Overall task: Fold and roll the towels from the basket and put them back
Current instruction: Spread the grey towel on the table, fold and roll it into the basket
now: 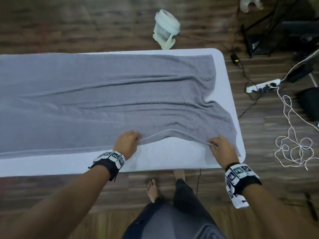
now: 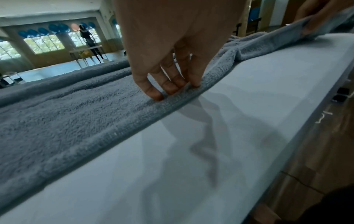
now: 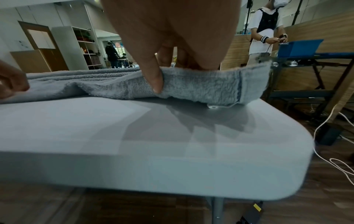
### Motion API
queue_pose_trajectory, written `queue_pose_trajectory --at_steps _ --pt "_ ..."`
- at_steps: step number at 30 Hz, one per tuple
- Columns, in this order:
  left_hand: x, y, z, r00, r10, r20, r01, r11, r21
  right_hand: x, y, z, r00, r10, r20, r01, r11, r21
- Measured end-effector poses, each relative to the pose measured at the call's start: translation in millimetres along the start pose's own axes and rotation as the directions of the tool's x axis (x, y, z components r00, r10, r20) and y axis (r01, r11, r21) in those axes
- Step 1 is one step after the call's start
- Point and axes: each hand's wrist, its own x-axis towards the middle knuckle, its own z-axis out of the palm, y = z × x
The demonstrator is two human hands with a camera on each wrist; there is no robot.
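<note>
Towel: a large grey towel [image 1: 103, 94] lay spread lengthwise over the white tabletop [image 1: 164, 156], running off the left of the head view, with long wrinkles along it and its right end bunched near the tabletop's rounded corner
Near edge: the hemmed edge closest to the person was lifted off the surface between the two hands and sagged in a shallow arc, with a bare strip of tabletop in front of it
Left hand: the left hand [image 1: 127, 144] sat on the near hem about mid-tabletop; in the left wrist view its fingers [image 2: 170, 86] were curled down onto the hem, pinching the edge
Right hand: the right hand [image 1: 222, 149] gripped the same hem near the right end; in the right wrist view the thumb [image 3: 155, 78] pressed on the front of the folded edge with the other fingers behind it, so the cloth was clamped and raised just above the tabletop
Corner: a small tag or loop at the towel's corner touched the tabletop below the right hand
Wrists: both wore black bands with black-and-white square markers
Floor: dark wood planks, with a white fan [image 1: 165, 29] lying beyond the far edge, and a power strip [image 1: 262, 85] and a coiled white cable [image 1: 296, 145] to the right
Person: bare feet and dark trousers showed below the near edge of the tabletop
</note>
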Motion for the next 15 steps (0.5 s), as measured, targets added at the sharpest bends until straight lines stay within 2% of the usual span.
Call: queue_pose_trajectory --at_steps 5,15 --pt "-27 5 0 0.997 0.020 -0.081 -0.032 0.989 -0.142 -34 9 1 0.999 0.023 -0.029 -0.023 1.000 0.003" --pt "-88 0 10 0.991 0.067 -0.120 -0.084 0.987 -0.140 -111 29 25 0.997 0.069 -0.031 -0.069 0.998 -0.010"
